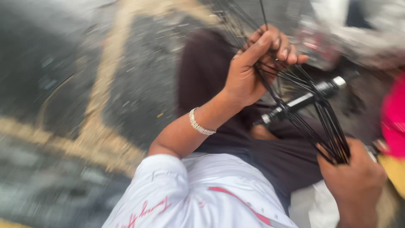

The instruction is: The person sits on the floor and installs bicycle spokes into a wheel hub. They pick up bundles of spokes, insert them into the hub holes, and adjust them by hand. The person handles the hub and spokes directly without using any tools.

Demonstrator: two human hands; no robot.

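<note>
In the head view, a bundle of thin black metal spokes (295, 90) radiating from a black cylindrical hub with silver ends (301, 101) is held over the lap, above a dark maroon cloth (211, 71) spread across the knees. The left hand (257, 63), wearing a silver beaded bracelet (200, 123) at the wrist, is closed around the upper ends of the spokes, pinched between thumb and fingers. The right hand (352, 179) is closed around the lower ends, gathered into a tight sheaf.

The spokes are judged light, springy and stiff along their length, easily bent at the thin shafts and rather slippery; the firmest hold would be at the hub, or on the spokes bunched together as they are now.

Toward the upper right edge of the maroon cloth, a blurred whitish package with red patches (316, 42) is seen; at the right edge, a bright pink shape (394, 118). Yellow painted lines (101, 84) cross the grey asphalt ground (38, 63) on the left.
</note>
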